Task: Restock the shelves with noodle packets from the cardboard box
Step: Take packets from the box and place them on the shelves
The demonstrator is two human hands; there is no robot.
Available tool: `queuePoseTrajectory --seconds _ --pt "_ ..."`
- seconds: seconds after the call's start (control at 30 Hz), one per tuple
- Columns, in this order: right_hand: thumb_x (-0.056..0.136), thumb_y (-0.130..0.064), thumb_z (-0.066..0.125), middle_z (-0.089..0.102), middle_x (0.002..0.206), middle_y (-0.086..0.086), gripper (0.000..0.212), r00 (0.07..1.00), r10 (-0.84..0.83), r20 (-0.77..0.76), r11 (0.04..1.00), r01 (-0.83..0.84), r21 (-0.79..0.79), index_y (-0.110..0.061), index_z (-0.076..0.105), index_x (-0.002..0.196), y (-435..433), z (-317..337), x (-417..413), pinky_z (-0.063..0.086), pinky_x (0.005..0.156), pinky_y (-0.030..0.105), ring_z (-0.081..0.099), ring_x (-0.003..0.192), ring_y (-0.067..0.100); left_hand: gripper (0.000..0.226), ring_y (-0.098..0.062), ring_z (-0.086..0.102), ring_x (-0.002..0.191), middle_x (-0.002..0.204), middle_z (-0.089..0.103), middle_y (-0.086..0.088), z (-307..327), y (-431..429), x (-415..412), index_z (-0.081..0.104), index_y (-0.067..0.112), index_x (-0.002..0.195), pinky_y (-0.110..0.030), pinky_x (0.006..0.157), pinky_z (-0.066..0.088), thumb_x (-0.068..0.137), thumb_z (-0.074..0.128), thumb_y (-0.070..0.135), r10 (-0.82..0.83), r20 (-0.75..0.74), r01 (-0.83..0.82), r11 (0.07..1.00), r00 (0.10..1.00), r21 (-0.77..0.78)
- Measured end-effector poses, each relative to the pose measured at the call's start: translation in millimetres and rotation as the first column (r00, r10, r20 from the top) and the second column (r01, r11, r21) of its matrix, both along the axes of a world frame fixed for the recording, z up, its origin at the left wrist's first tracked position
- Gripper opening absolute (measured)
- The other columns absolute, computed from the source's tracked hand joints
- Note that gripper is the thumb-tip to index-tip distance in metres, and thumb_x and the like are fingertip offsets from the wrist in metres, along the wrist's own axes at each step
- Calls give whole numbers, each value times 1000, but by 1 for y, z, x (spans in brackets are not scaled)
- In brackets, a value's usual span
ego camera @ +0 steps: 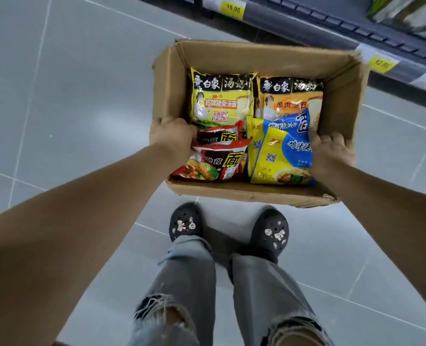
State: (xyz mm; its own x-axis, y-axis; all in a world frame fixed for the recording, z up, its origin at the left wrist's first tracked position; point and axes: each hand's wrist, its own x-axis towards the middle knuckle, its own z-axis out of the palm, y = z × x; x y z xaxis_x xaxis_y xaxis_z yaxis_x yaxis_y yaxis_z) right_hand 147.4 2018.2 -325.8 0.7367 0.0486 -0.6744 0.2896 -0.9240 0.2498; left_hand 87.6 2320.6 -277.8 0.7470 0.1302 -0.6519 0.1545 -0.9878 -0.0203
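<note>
Observed: left grip (172,137) curled over left wall of box (257,56), right grip (330,153) curled over right wall. Inside, between the grips, lie packets (222,101). Beyond right grip: shelf (356,28).

Noodle packets (222,98) in cardboard box (257,56); left hand (172,137), right hand (332,156) on its side walls; shelf (332,23) behind.

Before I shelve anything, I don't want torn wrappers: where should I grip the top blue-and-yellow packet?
Probably its left edge, from above: the blue-and-yellow packet lies uppermost, that edge exposed mid-box, while the right hand covers its right edge by the cardboard box wall.
</note>
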Motion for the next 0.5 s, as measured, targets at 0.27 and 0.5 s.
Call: queuePoseTrajectory --seconds 0.27,0.5 --pt "77 -32 71 52 120 8 43 985 -103 -135 987 119 109 -24 61 118 -7 14 1 41 89 34 48 110 30 49 -14 58 92 100 62 5 -10 -31 -17 57 16 113 -30 79 48 77 72 46 782 -120 -721 488 611 -492" --pt "72 -24 78 58 101 -1 41 768 -586 -260 616 630 472 -20 61 109 -21 45 -19 45 69 29 56 92 21 39 -26 60 99 109 63 -3 -4 -50 -27 48 18 118 -36 79 52 84 66 19 542 -89 -544 796 836 -265"
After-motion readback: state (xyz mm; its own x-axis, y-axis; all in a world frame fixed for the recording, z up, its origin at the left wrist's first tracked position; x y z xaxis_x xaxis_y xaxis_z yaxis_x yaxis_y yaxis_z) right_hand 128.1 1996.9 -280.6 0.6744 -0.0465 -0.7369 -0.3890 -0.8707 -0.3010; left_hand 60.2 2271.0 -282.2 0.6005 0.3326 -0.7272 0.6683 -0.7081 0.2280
